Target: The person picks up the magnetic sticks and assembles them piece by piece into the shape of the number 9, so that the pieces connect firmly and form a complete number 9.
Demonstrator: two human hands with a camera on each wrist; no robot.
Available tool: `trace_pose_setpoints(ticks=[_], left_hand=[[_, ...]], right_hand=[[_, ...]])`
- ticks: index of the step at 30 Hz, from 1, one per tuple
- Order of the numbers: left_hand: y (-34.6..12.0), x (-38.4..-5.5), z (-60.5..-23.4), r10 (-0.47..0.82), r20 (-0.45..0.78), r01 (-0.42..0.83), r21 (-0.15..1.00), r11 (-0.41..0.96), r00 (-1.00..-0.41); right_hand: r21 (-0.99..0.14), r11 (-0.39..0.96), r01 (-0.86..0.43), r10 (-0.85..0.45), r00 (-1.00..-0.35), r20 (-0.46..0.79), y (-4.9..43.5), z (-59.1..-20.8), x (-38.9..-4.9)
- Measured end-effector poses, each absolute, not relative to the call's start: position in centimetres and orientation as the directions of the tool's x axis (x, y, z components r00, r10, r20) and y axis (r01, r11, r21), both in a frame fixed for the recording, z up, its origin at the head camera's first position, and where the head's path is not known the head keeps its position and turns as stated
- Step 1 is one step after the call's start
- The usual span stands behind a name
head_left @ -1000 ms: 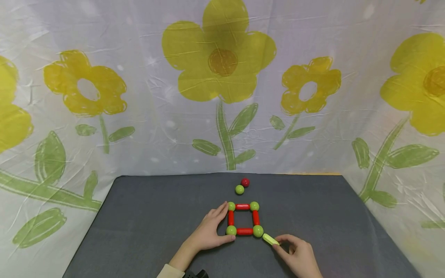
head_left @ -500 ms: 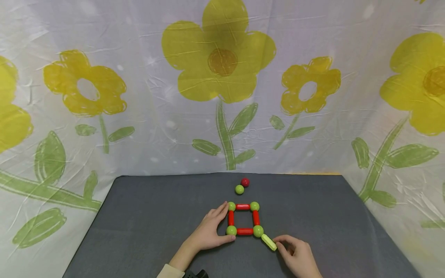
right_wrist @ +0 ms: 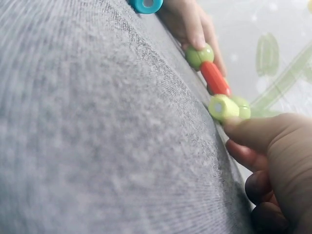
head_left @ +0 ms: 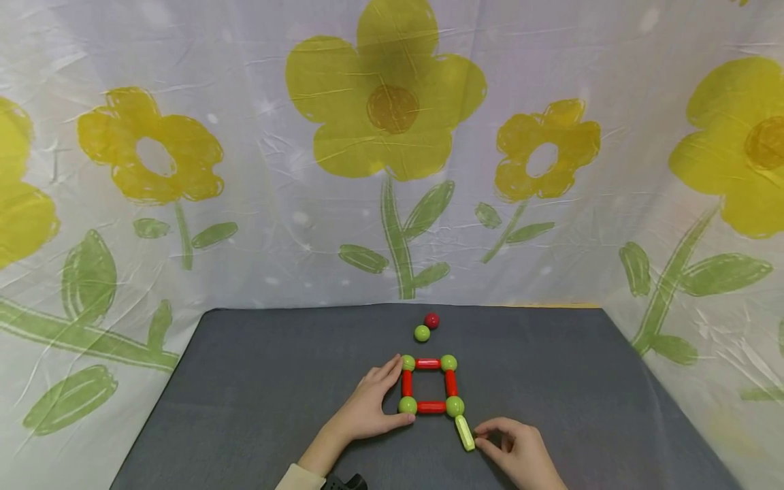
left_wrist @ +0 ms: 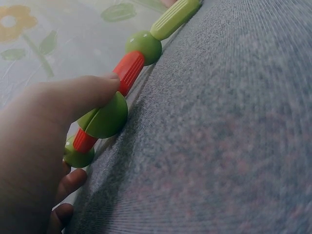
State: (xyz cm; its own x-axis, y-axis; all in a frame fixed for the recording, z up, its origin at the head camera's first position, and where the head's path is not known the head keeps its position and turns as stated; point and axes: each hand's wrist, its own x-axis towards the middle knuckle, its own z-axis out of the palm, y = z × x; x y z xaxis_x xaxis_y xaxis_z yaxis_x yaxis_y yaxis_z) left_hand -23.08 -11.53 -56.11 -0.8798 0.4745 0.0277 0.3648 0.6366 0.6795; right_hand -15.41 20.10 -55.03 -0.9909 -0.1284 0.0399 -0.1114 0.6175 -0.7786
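Note:
A square of red magnetic rods (head_left: 431, 407) and green balls (head_left: 455, 407) lies on the dark cloth. My left hand (head_left: 369, 407) holds its left side, thumb at the near-left ball and fingertips by the far-left one. In the left wrist view the thumb (left_wrist: 92, 95) overlaps a red rod and a green ball. A yellow-green magnetic rod (head_left: 465, 433) meets the near-right ball and points toward me. Beside its near end is my right hand (head_left: 517, 449), thumb and index fingertips close together. The right wrist view has the thumb tip (right_wrist: 236, 129) against the yellow-green rod's end (right_wrist: 222, 107).
Beyond the square, a loose green ball (head_left: 422, 333) and a red ball (head_left: 431, 320) sit side by side. A flower-print curtain (head_left: 269, 224) stands behind the dark table (head_left: 275, 354). A teal round-ended piece (right_wrist: 147, 5) shows at the top of the right wrist view.
The yellow-green rod has swung about the near-right ball, its free end moving left and nearer to me. My right hand has shifted slightly left, from pinching the rod to pressing beside it. The left hand stays put.

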Motion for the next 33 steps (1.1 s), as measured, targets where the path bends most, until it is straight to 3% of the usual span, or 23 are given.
trace_pose_setpoints(ticks=[13,26,33], left_hand=[[-11.6,-23.0,-56.1,0.474,0.032,0.368,0.679,0.636,-0.88],[-11.5,-23.0,-56.2,0.48,0.026,0.367,0.681,0.633,-0.877],[-11.5,-23.0,-56.2,0.473,0.022,0.357,0.687,0.633,-0.881]], right_hand=[[-0.723,0.652,-0.228,-0.159,-0.974,0.164,19.8,-55.6,-15.3],[-0.814,0.58,0.003,-0.032,-0.999,-0.027,20.0,-55.1,-16.2],[-0.827,0.553,-0.098,-0.062,-0.995,0.076,19.9,-54.1,-19.0]])
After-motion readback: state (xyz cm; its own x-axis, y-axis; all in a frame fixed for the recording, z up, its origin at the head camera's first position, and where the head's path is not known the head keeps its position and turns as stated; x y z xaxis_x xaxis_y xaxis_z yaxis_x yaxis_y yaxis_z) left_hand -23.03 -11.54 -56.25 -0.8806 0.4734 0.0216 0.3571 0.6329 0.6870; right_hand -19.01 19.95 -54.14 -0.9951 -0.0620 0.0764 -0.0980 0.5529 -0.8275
